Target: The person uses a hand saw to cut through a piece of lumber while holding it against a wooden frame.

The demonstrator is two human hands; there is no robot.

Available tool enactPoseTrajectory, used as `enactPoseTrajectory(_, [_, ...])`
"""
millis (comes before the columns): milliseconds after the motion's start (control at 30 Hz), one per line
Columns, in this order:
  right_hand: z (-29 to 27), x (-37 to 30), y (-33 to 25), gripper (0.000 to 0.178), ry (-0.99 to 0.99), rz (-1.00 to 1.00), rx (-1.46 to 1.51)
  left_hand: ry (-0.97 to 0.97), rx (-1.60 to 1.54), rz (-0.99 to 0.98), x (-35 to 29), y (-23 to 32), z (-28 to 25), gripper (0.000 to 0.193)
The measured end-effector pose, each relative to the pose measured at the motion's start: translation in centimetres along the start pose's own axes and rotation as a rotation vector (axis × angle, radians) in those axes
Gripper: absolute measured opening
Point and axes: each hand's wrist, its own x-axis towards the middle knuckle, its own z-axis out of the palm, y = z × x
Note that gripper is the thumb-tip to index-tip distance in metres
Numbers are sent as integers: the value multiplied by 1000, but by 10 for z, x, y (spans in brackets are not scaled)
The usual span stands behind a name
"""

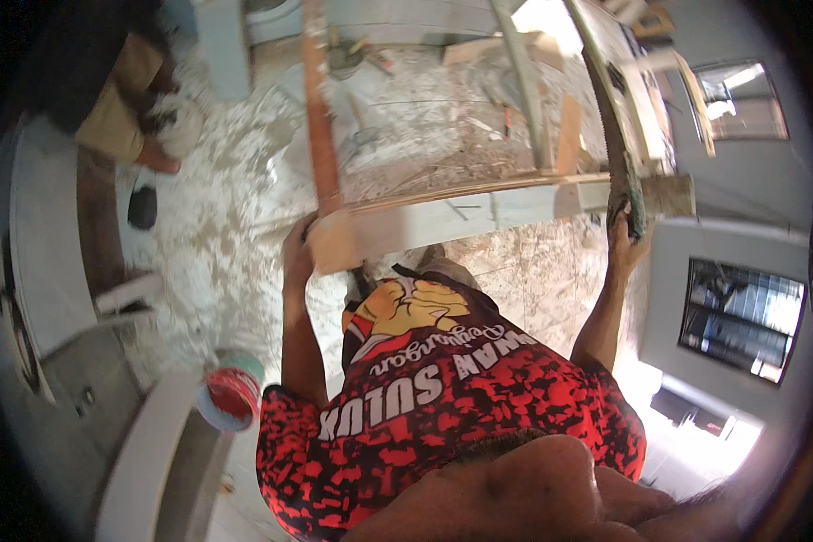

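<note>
A wooden frame lies across in front of me, with a pale crosspiece (415, 226) and long bars running away from it. My left hand (297, 246) is closed at its left corner, beside a square-ended light wood block (334, 242) and a reddish-brown bar (320, 117); the wood partly hides its fingers. At the right corner, my right hand (625, 237) is wrapped round the near end of a greenish-grey bar (620, 172). Between them, a thinner grey bar (526, 90) meets the crosspiece.
Dust and debris cover the pale floor (226, 154), with wood offcuts (569, 126) beyond the frame. A red and blue bucket (230, 397) stands at lower left. Another person's leg (122, 126) shows at upper left. White walls with windows (741, 316) are at right.
</note>
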Motion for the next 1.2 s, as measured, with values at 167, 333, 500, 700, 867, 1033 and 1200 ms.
enactPoseTrajectory(167, [-48,4,43,27,120,-34,-298,229,130,144,-1,-67,-18,35])
enactPoseTrajectory(333, [-69,16,111,25,141,57,-360,426,42,172,-6,-85,-37,38])
enactPoseTrajectory(500, [-73,8,189,28,43,157,-321,396,-450,39,-14,-15,-3,41])
enactPoseTrajectory(700, [-71,12,234,26,-51,296,-267,461,-572,38,-23,18,37,45])
enactPoseTrajectory(867, [-53,41,249,24,-188,90,-161,715,-661,116,-22,15,41,49])
enactPoseTrajectory(1033, [7,92,234,34,-132,-80,-196,677,-679,153,-16,27,62,50])
enactPoseTrajectory(1200, [77,151,218,37,-156,138,-145,749,-630,209,-20,21,63,55])
